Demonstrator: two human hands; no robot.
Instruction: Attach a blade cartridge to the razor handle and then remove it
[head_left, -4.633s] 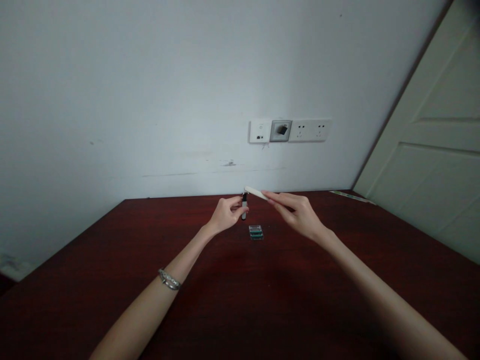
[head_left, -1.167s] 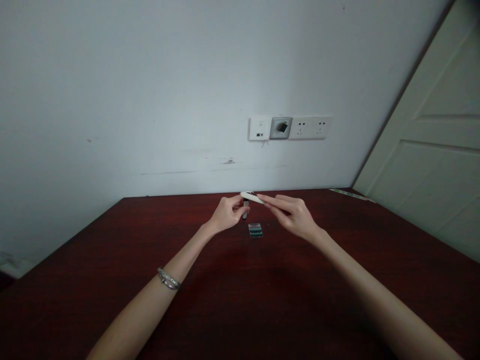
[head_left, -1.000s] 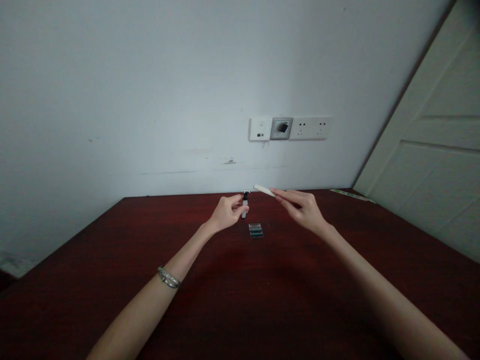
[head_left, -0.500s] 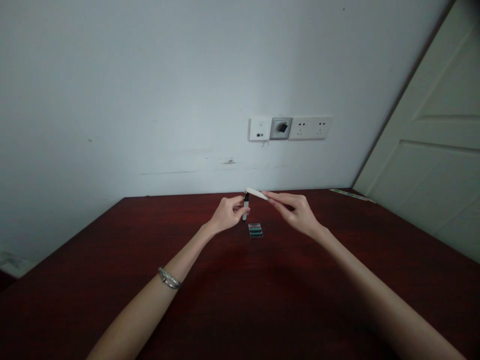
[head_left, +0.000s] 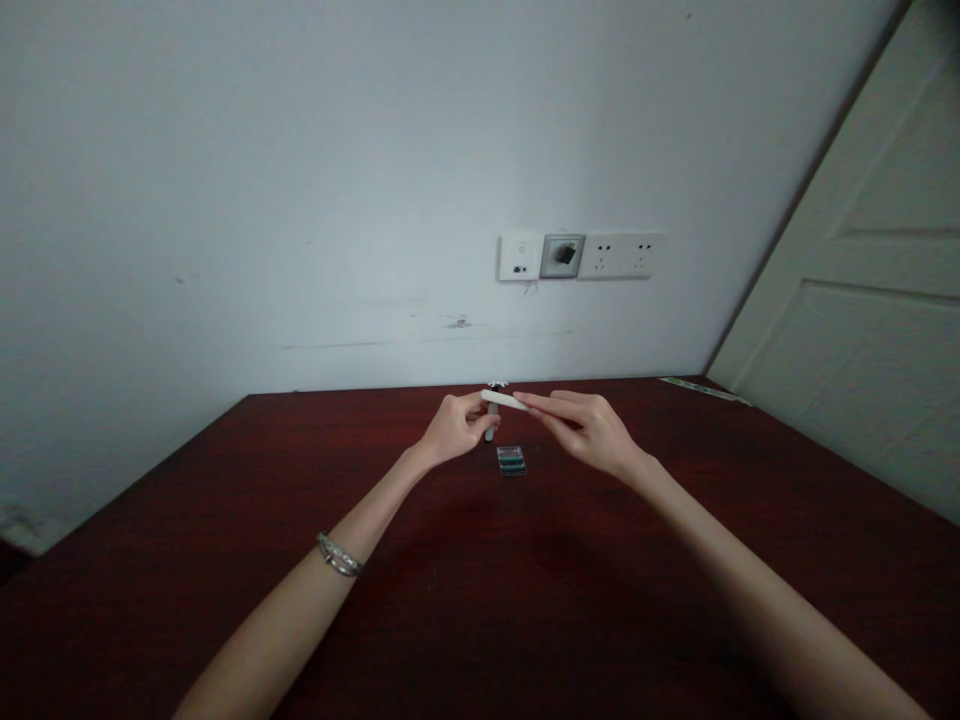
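Over the dark red table point(head_left: 480, 600), my left hand point(head_left: 454, 428) pinches a small upright razor handle point(head_left: 490, 430), grey at the bottom and dark near the top. My right hand point(head_left: 589, 430) holds a slim white stick point(head_left: 501, 400) by one end; its free tip lies across the top of the handle by my left fingers. On the table just in front of both hands lies a small clear case of green blade cartridges point(head_left: 511, 460).
A white wall with a row of sockets and a switch point(head_left: 581, 257) stands behind the table. A pale door point(head_left: 862, 300) is at the right. A thin strip point(head_left: 701, 390) lies on the far right corner. A bracelet point(head_left: 337, 558) circles my left wrist.
My right hand drew the white stick away to the right about a second ago. It has since brought the tip back left and down onto the top of the handle. My left hand stayed put.
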